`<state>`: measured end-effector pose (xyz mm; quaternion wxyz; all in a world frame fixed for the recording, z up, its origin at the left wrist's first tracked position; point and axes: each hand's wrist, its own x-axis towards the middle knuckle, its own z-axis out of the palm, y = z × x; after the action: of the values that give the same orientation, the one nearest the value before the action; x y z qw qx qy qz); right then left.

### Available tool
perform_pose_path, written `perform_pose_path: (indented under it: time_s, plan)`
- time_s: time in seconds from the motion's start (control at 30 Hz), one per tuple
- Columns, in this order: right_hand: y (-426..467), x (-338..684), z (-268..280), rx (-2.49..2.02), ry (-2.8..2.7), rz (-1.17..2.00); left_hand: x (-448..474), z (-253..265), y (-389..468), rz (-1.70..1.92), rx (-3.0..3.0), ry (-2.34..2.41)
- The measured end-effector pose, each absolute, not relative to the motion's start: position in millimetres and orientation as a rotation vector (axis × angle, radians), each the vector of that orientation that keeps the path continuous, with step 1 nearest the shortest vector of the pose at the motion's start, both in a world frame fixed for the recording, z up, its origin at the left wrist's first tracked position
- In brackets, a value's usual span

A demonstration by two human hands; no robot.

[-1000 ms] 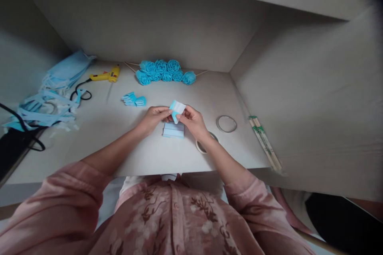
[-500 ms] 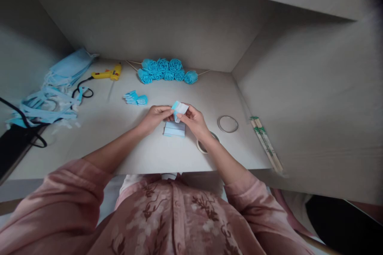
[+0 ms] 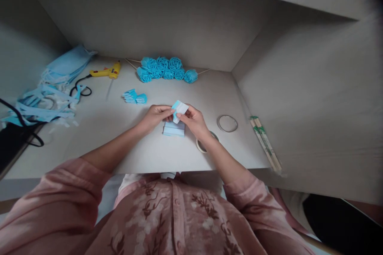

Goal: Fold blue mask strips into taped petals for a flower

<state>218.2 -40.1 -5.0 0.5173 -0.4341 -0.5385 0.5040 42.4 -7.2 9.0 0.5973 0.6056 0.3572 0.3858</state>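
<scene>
While both hands meet above the pale bench [image 3: 143,155], the left hand [image 3: 154,115] and right hand [image 3: 194,121] share one grip, pinching a small folded light-blue and white fabric piece [image 3: 179,108] between their fingertips. Directly beneath that grip lies a flat stack of light-blue fabric rectangles [image 3: 174,128]. Right of it, under the wrist, sits a white tape roll [image 3: 201,146], then a thin ring [image 3: 228,123]. Left and beyond are small blue folded pieces [image 3: 134,97]; farthest, a cluster of blue fabric roses [image 3: 164,70].
</scene>
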Motion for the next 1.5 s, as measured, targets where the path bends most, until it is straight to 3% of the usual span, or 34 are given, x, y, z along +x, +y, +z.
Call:
perform_pose_path:
  time_s: [0.6, 0.9, 1.27, 1.5]
  plan:
    - [-43, 223, 4, -1.095, -1.356, 0.995, 43, 10, -10, 0.737, 1.461, 0.829]
    - [-47, 224, 13, -1.089, -1.590, 0.713, 42, 11, -9, 0.717, 1.227, 0.781]
    - [-46, 225, 11, -1.110, -1.665, 0.736, 43, 14, -8, 0.780, 1.252, 0.906]
    - [-47, 227, 14, -1.156, -1.466, 1.077, 44, 15, -9, 0.858, 1.284, 1.002]
